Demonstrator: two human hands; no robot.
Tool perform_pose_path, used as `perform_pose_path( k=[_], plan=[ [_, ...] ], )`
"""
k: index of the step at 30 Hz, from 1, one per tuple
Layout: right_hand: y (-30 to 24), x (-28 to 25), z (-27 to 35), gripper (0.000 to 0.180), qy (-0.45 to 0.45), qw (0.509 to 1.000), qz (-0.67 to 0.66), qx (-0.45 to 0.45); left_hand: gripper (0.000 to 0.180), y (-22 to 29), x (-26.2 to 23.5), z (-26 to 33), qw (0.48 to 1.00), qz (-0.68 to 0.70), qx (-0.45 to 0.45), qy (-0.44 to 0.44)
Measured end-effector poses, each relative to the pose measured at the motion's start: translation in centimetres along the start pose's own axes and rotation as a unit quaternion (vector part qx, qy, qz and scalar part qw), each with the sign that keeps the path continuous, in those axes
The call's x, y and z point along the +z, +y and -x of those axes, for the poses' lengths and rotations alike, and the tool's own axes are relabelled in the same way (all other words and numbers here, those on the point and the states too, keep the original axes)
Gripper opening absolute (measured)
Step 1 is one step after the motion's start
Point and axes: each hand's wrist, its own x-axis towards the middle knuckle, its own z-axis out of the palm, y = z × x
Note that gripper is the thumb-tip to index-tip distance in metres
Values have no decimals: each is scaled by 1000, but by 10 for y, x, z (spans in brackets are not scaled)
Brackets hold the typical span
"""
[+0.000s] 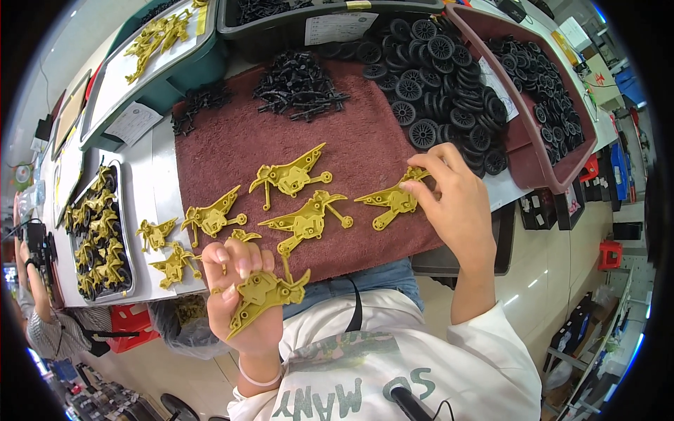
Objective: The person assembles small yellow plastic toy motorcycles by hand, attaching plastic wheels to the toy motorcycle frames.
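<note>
My left hand (pixel 258 335) is raised near my body, palm up, with its fingers curled round a yellow plastic toy motorcycle body half (pixel 261 293). The inner side of that piece, with its pegs, faces up. At the right of the brown-red towel (pixel 239 133), my right hand (pixel 460 203) pinches another yellow motorcycle body half (pixel 392 201) between thumb and fingers. Two more body halves, one farther (pixel 291 177) and one nearer (pixel 307 224), lie between my hands. Another yellow half (pixel 213 217) rests at the towel's left edge.
Small black parts (pixel 298 84) and black toy wheels (pixel 425 77) are heaped at the back. A maroon bin (pixel 523 165) of wheels stands right. At left are smaller yellow pieces (pixel 175 266), a metal tray (pixel 125 210) of yellow-black toy motorcycles and a green bin (pixel 151 102).
</note>
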Motion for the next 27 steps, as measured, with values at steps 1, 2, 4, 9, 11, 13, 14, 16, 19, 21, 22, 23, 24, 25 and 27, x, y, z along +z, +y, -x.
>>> perform_pose_path(
  k=[1, 2, 4, 9, 11, 13, 14, 16, 19, 21, 22, 23, 24, 25, 27],
  plan=[
    [0, -2, 1, 24, 21, 1000, 9, -6, 37, -2, 2, 1, 1000, -3, 4, 3],
    [-1, -4, 3, 24, 42, 999, 19, -11, 44, -3, 3, 1, 1000, -5, 9, 5],
    [-12, -7, 8, 25, 21, 997, -66, -40, 49, -7, -3, 3, 999, -14, 19, -26],
    [-42, 20, 20, 48, -127, 908, -326, -231, 65, -17, -3, 4, 992, -101, 2, -77],
    [-56, 18, 19, 53, -180, 895, -347, -217, 68, -19, 5, 5, 981, -152, -40, -116],
    [-61, 26, 19, 68, -247, 865, -380, -213, 80, -17, 18, 6, 972, -193, -86, -99],
    [-62, 27, 19, 68, -248, 865, -380, -213, 80, -17, 18, 4, 972, -194, -86, -98],
    [-65, 26, 16, 57, -262, 856, -400, -195, 79, -15, 20, -1, 977, -167, -88, -103],
    [-62, 31, 17, 41, -284, 847, -360, -269, 83, -14, 24, -4, 980, -136, -135, -58],
    [-62, 23, 11, 34, -298, 843, -395, -212, 82, -8, 28, -11, 977, -146, -134, -74],
    [-61, 18, 7, 29, -310, 835, -429, -152, 80, -5, 29, -17, 974, -156, -137, -89],
    [-50, 22, 1, 33, -249, 840, -461, -140, 73, 5, 22, -28, 960, -236, -111, -105],
    [-42, 29, -1, 45, -158, 820, -546, -60, 64, 16, 22, -37, 951, -282, -72, -107],
    [-43, 17, -7, 56, -106, 759, -642, 33, 57, 36, 25, -47, 937, -329, -34, -115],
    [-27, 14, -26, 64, -19, 800, -599, 30, 43, 72, 25, -76, 876, -461, 73, -119]
  ],
)
